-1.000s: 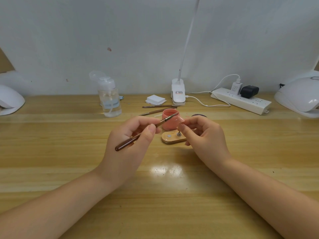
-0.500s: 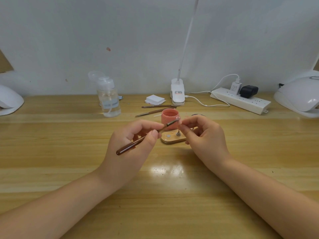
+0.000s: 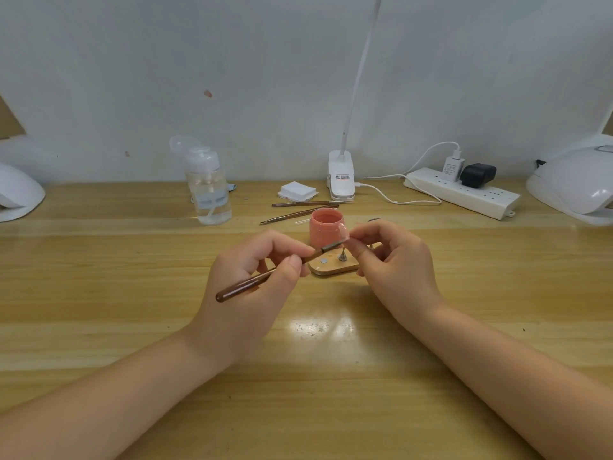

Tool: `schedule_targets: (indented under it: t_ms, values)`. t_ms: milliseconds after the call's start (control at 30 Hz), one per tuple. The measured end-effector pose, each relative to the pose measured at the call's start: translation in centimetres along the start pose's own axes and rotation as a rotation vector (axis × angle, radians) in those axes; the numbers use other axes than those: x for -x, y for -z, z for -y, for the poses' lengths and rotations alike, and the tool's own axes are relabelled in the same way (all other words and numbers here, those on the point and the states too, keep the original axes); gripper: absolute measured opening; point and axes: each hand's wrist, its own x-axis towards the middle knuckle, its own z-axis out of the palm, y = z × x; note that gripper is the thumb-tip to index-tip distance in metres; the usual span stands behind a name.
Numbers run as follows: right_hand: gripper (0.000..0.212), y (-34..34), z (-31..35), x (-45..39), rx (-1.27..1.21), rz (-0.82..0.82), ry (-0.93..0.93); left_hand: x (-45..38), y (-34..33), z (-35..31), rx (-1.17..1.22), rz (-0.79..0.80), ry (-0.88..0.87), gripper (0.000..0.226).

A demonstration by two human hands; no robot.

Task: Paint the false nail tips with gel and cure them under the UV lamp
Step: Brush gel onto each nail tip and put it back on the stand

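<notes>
My left hand [image 3: 252,277] grips a brown-handled gel brush [image 3: 242,288], its bristle end reaching a pink-coated false nail tip [image 3: 345,234]. My right hand [image 3: 394,260] pinches that nail tip between thumb and forefinger, just above a small wooden stand [image 3: 328,267] with a metal peg. An open pink gel pot [image 3: 325,229] stands right behind the stand. A white UV lamp [image 3: 577,184] sits at the far right of the table.
A clear pump bottle [image 3: 209,190], two spare brushes [image 3: 298,212], a stack of white pads [image 3: 297,190], a clip lamp base [image 3: 341,175] and a power strip [image 3: 464,192] line the back of the wooden table. Another white device [image 3: 16,195] sits far left.
Both hands stayed nearly in place; the brush tip shifted slightly along the nail tip held in my right hand.
</notes>
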Motion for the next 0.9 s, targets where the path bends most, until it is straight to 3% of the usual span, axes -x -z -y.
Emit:
schedule_targets:
  t_ms: [267,433,900]
  values:
    - [0.015,0.04,0.12,0.06,0.008,0.000,0.009,-0.14,-0.24,0.09,0.027,-0.023,0.044,0.014]
    - [0.024,0.09,0.23,0.07,0.035,0.007,0.020,0.05,0.05,0.08,-0.039,0.016,-0.042,0.017]
    - [0.012,0.05,0.12,0.07,0.011,0.020,0.015,-0.08,0.05,0.36,0.088,-0.039,0.046,0.021]
